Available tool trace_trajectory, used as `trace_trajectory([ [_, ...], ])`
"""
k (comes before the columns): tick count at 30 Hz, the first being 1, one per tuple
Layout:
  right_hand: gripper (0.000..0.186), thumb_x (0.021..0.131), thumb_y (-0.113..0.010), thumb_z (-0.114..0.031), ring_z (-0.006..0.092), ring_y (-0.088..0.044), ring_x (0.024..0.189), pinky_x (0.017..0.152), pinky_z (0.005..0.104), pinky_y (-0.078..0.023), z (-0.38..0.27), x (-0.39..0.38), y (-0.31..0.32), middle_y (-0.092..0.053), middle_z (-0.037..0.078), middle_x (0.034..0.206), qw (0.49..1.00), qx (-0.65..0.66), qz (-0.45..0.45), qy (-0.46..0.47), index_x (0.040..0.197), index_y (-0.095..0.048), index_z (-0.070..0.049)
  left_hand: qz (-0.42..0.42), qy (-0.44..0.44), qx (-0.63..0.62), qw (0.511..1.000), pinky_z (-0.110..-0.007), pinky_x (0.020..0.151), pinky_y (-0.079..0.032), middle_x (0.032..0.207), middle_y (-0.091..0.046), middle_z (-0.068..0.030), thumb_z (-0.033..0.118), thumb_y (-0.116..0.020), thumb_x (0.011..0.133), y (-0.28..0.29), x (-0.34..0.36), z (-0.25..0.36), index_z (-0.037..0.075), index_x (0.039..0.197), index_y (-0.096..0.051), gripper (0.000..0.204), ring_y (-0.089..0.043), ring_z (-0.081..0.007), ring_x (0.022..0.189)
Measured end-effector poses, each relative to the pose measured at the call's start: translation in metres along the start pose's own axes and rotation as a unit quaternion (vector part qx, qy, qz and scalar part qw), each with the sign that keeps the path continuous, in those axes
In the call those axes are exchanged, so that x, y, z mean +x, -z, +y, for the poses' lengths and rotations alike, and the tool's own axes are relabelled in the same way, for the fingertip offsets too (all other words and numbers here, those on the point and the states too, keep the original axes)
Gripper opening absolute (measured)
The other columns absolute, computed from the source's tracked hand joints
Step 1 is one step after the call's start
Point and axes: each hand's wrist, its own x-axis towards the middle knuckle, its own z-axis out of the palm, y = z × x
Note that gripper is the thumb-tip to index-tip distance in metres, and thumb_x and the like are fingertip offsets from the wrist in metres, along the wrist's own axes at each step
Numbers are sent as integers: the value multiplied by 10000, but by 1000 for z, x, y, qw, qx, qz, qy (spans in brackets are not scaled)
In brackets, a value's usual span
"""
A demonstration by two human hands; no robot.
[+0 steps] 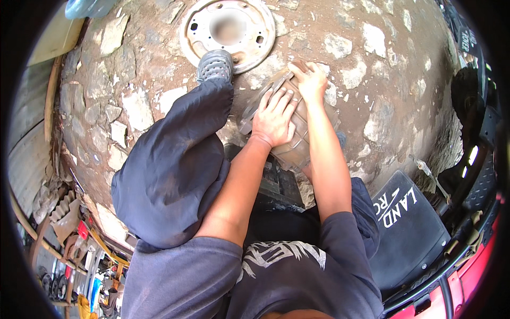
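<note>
A dusty brown ribbed metal drum, like a brake drum (297,146), stands tilted on the ground between my legs. My left hand (273,117) lies on its side, fingers stretched out towards the far rim. Farther up, my right hand (312,82) has its fingers curled round a brown edge at the drum's far end. Whether that edge is a separate piece, I cannot tell. Beyond my left shoe (215,65) lies a round, pale, rusty brake backing plate (192,45), with bolts and slots around it; its middle is blurred.
Stony, uneven ground (340,45) spreads around me. Near my right leg hangs a black mud flap (406,228) beside a red vehicle body (473,282). Mixed tools and scrap (79,266) crowd the lower left. A small dark seat or box (276,186) sits below the drum.
</note>
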Motion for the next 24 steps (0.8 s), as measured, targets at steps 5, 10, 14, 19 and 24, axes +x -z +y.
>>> trace_trajectory([
  [5, 503, 759, -973, -459, 321, -723, 844, 807, 430, -561, 1, -3, 5, -755, 155, 919, 1000, 12, 6, -5, 929, -777, -27, -1, -5, -7, 1000, -551, 1303, -266, 1521, -607, -127, 325, -675, 819, -2, -1, -1, 88, 1366, -698, 597, -481, -298, 1494],
  [10, 466, 759, -968, -446, 342, -705, 922, 845, 450, -543, -10, 5, -13, -726, 163, 914, 997, -3, 23, 71, 893, -751, -56, -1, 2, -10, 1000, -544, 1304, -270, 1515, -609, -127, 318, -672, 813, -1, -2, 1, 82, 1357, -703, 593, -487, -302, 1488],
  [14, 468, 714, -991, -396, 400, -713, 996, 895, 502, -562, 2, 0, 3, -729, 197, 1035, 1000, 10, -15, -8, 929, -767, -46, 10, -2, -19, 1000, -548, 1300, -279, 1491, -624, -135, 308, -681, 806, -1, 0, 0, 78, 1340, -711, 582, -495, -311, 1482],
  [19, 558, 711, -982, -486, 394, -717, 996, 901, 494, -557, -9, -6, 14, -736, 191, 1021, 996, 13, -38, -77, 938, -770, -23, 19, 3, -25, 1000, -555, 1296, -285, 1473, -633, -135, 304, -691, 801, 0, -2, -1, 83, 1323, -718, 567, -502, -311, 1475],
  [24, 519, 702, -985, -486, 396, -708, 958, 857, 502, -543, -13, 8, -5, -728, 170, 977, 1000, 0, -4, -12, 890, -735, -72, 13, -2, -8, 1000, -554, 1297, -286, 1475, -630, -126, 308, -696, 795, 0, 0, 2, 84, 1325, -717, 575, -502, -301, 1471],
])
